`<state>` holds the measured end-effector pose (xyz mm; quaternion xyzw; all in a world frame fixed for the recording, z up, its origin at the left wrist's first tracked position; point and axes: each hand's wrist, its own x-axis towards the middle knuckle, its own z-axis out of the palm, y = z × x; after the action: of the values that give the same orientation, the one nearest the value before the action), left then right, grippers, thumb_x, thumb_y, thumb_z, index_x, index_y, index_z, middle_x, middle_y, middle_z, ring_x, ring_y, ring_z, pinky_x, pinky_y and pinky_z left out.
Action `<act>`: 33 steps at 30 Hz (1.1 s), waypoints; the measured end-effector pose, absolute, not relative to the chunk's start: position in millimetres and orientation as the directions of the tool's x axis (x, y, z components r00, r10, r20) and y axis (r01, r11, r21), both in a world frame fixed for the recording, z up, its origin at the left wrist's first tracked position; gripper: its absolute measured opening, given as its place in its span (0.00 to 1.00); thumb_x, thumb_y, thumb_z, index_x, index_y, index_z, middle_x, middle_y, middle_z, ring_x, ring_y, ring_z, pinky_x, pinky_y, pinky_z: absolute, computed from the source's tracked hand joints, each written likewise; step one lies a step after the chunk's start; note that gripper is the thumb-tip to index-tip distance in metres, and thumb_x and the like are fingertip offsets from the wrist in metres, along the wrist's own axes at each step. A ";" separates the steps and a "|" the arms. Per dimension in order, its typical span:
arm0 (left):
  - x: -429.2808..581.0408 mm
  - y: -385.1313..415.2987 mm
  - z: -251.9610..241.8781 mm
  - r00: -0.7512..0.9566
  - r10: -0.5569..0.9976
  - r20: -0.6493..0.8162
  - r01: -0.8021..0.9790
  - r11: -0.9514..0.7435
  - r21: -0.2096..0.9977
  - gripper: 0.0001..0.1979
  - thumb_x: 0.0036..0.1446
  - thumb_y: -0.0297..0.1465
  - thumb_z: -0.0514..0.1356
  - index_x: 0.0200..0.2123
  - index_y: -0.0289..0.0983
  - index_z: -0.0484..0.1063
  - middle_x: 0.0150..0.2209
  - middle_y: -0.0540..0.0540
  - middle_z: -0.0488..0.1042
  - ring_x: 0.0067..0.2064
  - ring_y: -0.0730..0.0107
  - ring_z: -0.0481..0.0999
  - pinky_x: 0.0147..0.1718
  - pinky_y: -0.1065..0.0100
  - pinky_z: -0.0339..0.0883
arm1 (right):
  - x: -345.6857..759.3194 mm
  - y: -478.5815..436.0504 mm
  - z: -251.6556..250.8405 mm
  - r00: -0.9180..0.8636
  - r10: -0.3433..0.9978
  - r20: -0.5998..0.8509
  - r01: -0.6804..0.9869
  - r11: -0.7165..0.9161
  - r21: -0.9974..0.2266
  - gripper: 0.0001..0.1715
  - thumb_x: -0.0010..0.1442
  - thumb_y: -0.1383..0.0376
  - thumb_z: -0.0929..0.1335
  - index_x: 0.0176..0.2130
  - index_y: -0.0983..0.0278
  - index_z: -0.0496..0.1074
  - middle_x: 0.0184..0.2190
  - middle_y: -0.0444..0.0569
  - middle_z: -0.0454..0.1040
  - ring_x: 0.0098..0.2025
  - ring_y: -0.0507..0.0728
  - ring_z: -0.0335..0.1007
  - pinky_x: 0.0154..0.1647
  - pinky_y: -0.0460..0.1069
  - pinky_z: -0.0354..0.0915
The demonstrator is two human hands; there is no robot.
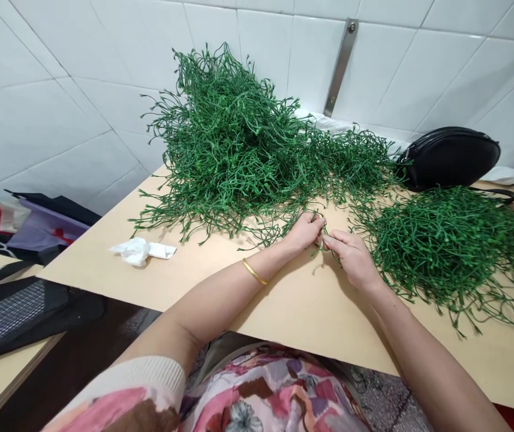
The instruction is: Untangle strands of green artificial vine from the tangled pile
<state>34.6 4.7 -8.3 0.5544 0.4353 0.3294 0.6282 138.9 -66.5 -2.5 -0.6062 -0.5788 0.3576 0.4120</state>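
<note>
My left hand (307,230) and my right hand (350,254) meet above the table, fingertips almost touching. Both are closed in a pinch on a thin green plastic-looking stem (324,227), most of it hidden by the fingers. A gold bangle (255,272) circles my left wrist. Behind the hands rises a large tangled heap of green stems (234,132) with small forked tips. To the right of my right hand lies a second, lower pile of green stems (445,240).
The pale wooden table (221,282) runs up to a white tiled wall (104,42) with a metal bracket (341,66). A black bag (452,157) stands behind the right pile. Crumpled white tissue (142,250) lies at left. Dark fabric items (50,219) sit beyond the left edge.
</note>
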 end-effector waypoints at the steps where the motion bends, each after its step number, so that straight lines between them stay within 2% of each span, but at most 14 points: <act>1: 35.1 5.1 -9.6 0.394 0.904 -0.167 0.069 0.152 0.986 0.15 0.56 0.28 0.52 0.18 0.36 0.56 0.10 0.56 0.57 0.12 0.82 0.57 0.14 0.77 0.48 | 138.0 -70.0 0.2 0.075 0.996 0.038 0.426 0.003 -0.905 0.18 0.54 0.58 0.63 0.18 0.64 0.60 0.15 0.39 0.51 0.20 0.48 0.45 0.22 0.46 0.44; 7: 32.1 13.8 -10.0 0.324 0.933 -0.158 0.032 0.157 0.987 0.16 0.56 0.28 0.52 0.16 0.35 0.56 0.10 0.55 0.57 0.12 0.83 0.56 0.13 0.78 0.47 | 135.5 -98.1 46.5 -0.028 0.994 0.101 0.533 0.101 -0.840 0.18 0.55 0.58 0.62 0.20 0.64 0.64 0.16 0.41 0.56 0.21 0.48 0.51 0.23 0.46 0.48; 11: 22.9 16.9 -9.7 0.486 0.856 -0.180 -0.127 0.273 0.954 0.11 0.56 0.28 0.52 0.21 0.34 0.61 0.15 0.54 0.62 0.15 0.81 0.63 0.14 0.78 0.53 | 156.8 -97.6 60.0 0.165 0.958 0.233 0.598 0.091 -0.796 0.16 0.56 0.57 0.63 0.23 0.64 0.66 0.17 0.41 0.56 0.21 0.48 0.49 0.22 0.46 0.47; 14: 19.3 16.5 -9.5 0.590 0.773 -0.234 -0.197 0.419 0.886 0.13 0.59 0.34 0.49 0.25 0.33 0.64 0.19 0.49 0.67 0.18 0.77 0.68 0.18 0.75 0.61 | 175.9 -82.4 44.6 0.266 0.920 0.288 0.581 0.085 -0.809 0.15 0.55 0.57 0.64 0.24 0.64 0.67 0.20 0.42 0.62 0.22 0.48 0.50 0.22 0.46 0.48; 16: 18.8 16.6 -7.6 0.661 0.701 -0.269 -0.235 0.534 0.813 0.17 0.60 0.37 0.45 0.27 0.33 0.64 0.22 0.45 0.70 0.23 0.73 0.72 0.23 0.71 0.66 | 182.7 -70.6 31.5 0.353 0.898 0.264 0.465 0.077 -0.882 0.14 0.54 0.56 0.65 0.25 0.64 0.68 0.21 0.43 0.65 0.20 0.47 0.49 0.21 0.45 0.47; 19: 15.5 18.6 0.5 0.705 0.658 -0.265 -0.262 0.588 0.765 0.15 0.60 0.36 0.46 0.26 0.33 0.63 0.24 0.43 0.71 0.26 0.71 0.74 0.25 0.71 0.67 | 182.3 -56.5 19.4 0.466 0.881 0.082 0.131 0.023 -0.991 0.15 0.50 0.55 0.67 0.25 0.64 0.66 0.19 0.43 0.66 0.17 0.45 0.48 0.17 0.43 0.45; 21: 9.3 20.1 11.0 0.661 0.714 -0.231 -0.262 0.509 0.820 0.09 0.56 0.32 0.51 0.25 0.34 0.61 0.21 0.47 0.68 0.21 0.75 0.70 0.19 0.75 0.62 | 179.3 -50.8 16.4 0.473 0.881 -0.024 -0.025 -0.014 -1.000 0.16 0.47 0.54 0.69 0.24 0.64 0.65 0.17 0.41 0.64 0.16 0.45 0.49 0.16 0.42 0.45; 23: 0.7 19.6 24.7 0.622 0.770 -0.145 -0.252 0.372 0.893 0.08 0.51 0.30 0.56 0.24 0.35 0.60 0.17 0.52 0.63 0.16 0.80 0.62 0.14 0.77 0.51 | 177.0 -47.7 14.5 0.453 0.889 -0.064 -0.069 -0.036 -0.997 0.17 0.45 0.54 0.70 0.24 0.64 0.65 0.15 0.40 0.61 0.16 0.45 0.48 0.15 0.41 0.43; 26: -9.1 12.6 43.1 0.673 0.739 0.033 -0.211 0.148 0.966 0.08 0.49 0.34 0.58 0.27 0.35 0.63 0.15 0.56 0.57 0.15 0.83 0.54 0.14 0.77 0.43 | 175.3 -47.1 10.4 0.405 0.912 -0.058 -0.018 -0.056 -0.998 0.18 0.46 0.53 0.70 0.24 0.64 0.65 0.13 0.37 0.56 0.15 0.44 0.44 0.15 0.42 0.40; 28: -8.9 4.8 46.6 0.735 0.674 0.079 -0.082 -0.028 0.996 0.11 0.49 0.33 0.59 0.36 0.35 0.67 0.15 0.58 0.54 0.15 0.83 0.51 0.16 0.76 0.43 | 174.0 -48.9 7.8 0.350 0.936 -0.026 0.066 -0.052 -0.996 0.18 0.49 0.51 0.68 0.25 0.64 0.65 0.13 0.37 0.54 0.16 0.45 0.43 0.16 0.42 0.40; 30: -2.7 -3.1 40.1 0.777 0.625 0.075 0.100 -0.241 0.965 0.17 0.49 0.31 0.58 0.45 0.36 0.67 0.15 0.58 0.54 0.17 0.82 0.51 0.18 0.75 0.45 | 171.9 -51.8 7.2 0.279 0.959 0.044 0.188 -0.009 -0.982 0.19 0.52 0.51 0.66 0.24 0.64 0.65 0.13 0.37 0.53 0.17 0.45 0.44 0.17 0.44 0.42; 31: 1.6 -6.1 33.9 0.779 0.622 0.080 0.192 -0.357 0.914 0.18 0.50 0.31 0.57 0.46 0.36 0.67 0.16 0.57 0.55 0.18 0.81 0.52 0.19 0.74 0.46 | 170.7 -53.6 7.9 0.242 0.967 0.081 0.257 0.017 -0.966 0.19 0.54 0.51 0.65 0.24 0.64 0.65 0.14 0.37 0.52 0.17 0.46 0.44 0.18 0.44 0.43; 33: 10.2 -9.4 19.1 0.763 0.636 0.113 0.358 -0.561 0.746 0.13 0.53 0.33 0.54 0.42 0.37 0.70 0.17 0.54 0.59 0.20 0.78 0.55 0.22 0.72 0.47 | 168.0 -58.2 10.8 0.170 0.975 0.144 0.397 0.066 -0.916 0.20 0.57 0.51 0.62 0.24 0.63 0.64 0.14 0.37 0.51 0.17 0.47 0.44 0.19 0.45 0.45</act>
<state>10.2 -9.4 19.1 0.8631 0.2879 0.1886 0.3695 168.0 -58.2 10.8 -0.6082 -0.5638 0.3117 0.4637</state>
